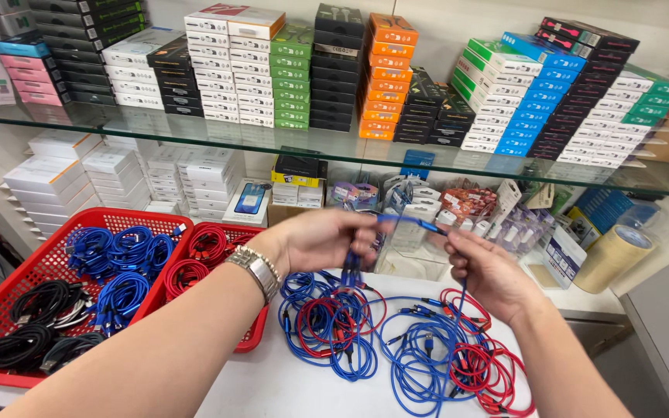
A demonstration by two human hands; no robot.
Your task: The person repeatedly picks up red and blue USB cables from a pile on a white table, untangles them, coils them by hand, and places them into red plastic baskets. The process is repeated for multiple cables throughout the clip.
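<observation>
White counter (272, 387): blue cable (404, 222) stretched between hands.

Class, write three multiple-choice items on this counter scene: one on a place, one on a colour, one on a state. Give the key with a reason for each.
1. Where do the coiled black cables lie?
A. in the red basket
B. on the glass shelf
C. on the white counter

2. What colour is the cable stretched between the left hand and the right hand?
A. red
B. blue
C. black

3. How do the cables on the counter lie?
A. boxed
B. hung up
C. loose and tangled

Key: A, they sit at the basket's near end; B, the held strand is blue; C, blue and red loops overlap unbundled.
</observation>
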